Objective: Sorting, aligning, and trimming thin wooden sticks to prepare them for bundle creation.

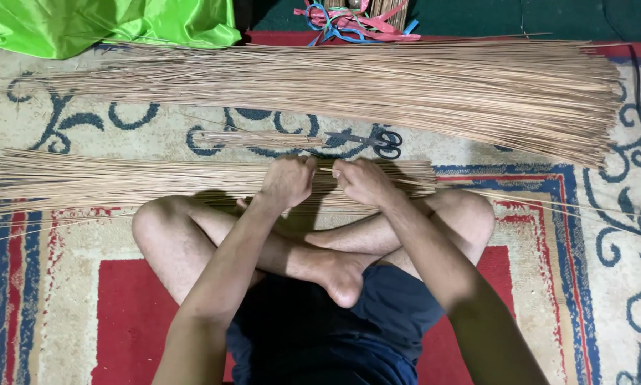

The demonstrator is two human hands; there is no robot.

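I look down from the head camera and I see my two hands close together in the middle of the frame, above my crossed legs [313,249]. My left hand [287,182] is closed into a loose fist, with the fingers curled around some thin sticks from the near bundle. My right hand [363,182] is also closed, and its fingertips seem to pinch one thin stick near the gap between the two hands. The hands are just beside each other, and I cannot tell whether they touch.

The near bundle of thin sticks [114,182] lies flat on the carpet and runs from the left edge of the frame to a little past my right hand. Both hands rest on it. A few single sticks go out from it toward the right edge, over my right knee.

A bigger pile of the same sticks [377,85] lies across the upper part of the frame, almost from side to side, and it spreads wider at the right. Between the two piles, just above my hands, a pair of scissors [374,141] with dark handles lies on the carpet [606,285], beside a small thin bunch of sticks [256,139].

In the upper left corner there is a shiny green cloth [106,25]. At the upper middle edge I see a tangle of pink and blue ribbons [349,21]. The carpet is red and beige with dark blue curls.
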